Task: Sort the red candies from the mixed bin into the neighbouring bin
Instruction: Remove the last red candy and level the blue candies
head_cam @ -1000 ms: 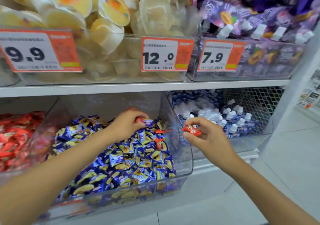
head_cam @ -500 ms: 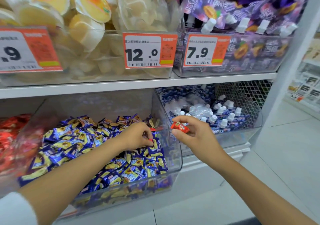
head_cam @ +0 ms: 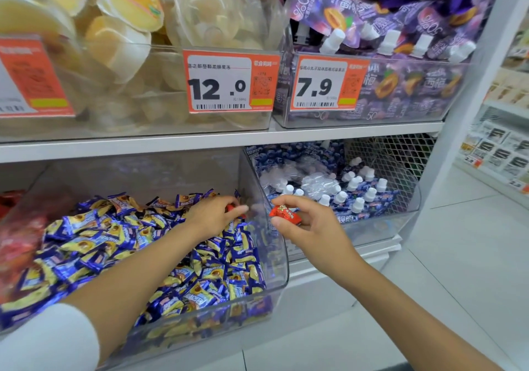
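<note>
Plainly pinches a red candy (head_cam: 285,214) in right grip (head_cam: 317,227); seemingly nips another red piece (head_cam: 230,208) in left grip (head_cam: 213,216) inside mixed bin (head_cam: 282,256).

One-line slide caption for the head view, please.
Left hand pinches a red candy in the mixed bin; right hand holds a second red candy.
</note>
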A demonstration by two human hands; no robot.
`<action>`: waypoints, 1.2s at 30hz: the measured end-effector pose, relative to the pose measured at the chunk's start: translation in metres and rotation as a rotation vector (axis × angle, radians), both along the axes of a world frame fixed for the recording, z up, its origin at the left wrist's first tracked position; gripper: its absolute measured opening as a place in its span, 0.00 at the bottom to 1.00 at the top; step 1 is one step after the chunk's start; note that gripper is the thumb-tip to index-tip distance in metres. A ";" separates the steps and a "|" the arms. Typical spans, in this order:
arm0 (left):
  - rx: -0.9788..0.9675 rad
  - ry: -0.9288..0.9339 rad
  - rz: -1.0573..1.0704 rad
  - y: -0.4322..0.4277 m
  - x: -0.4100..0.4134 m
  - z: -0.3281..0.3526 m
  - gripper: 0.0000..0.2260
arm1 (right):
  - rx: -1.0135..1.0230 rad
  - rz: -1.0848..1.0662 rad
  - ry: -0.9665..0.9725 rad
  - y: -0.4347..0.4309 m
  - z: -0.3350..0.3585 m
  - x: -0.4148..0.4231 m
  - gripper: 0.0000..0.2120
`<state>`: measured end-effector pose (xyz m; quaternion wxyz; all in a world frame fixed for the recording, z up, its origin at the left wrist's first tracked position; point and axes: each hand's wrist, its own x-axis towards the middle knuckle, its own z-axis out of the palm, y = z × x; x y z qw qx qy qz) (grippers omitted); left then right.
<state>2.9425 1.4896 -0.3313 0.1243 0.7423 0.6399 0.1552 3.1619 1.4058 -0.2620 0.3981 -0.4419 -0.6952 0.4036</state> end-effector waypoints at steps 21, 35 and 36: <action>0.070 -0.068 -0.061 -0.068 -0.016 0.057 0.13 | 0.249 -0.171 -0.133 -0.016 0.006 -0.016 0.14; 0.471 -0.263 0.402 -0.247 -0.235 0.096 0.07 | 0.091 0.225 -0.145 -0.080 0.020 -0.222 0.12; 0.481 -0.257 0.465 -0.247 -0.252 0.097 0.06 | 0.088 0.241 -0.110 -0.080 0.025 -0.245 0.13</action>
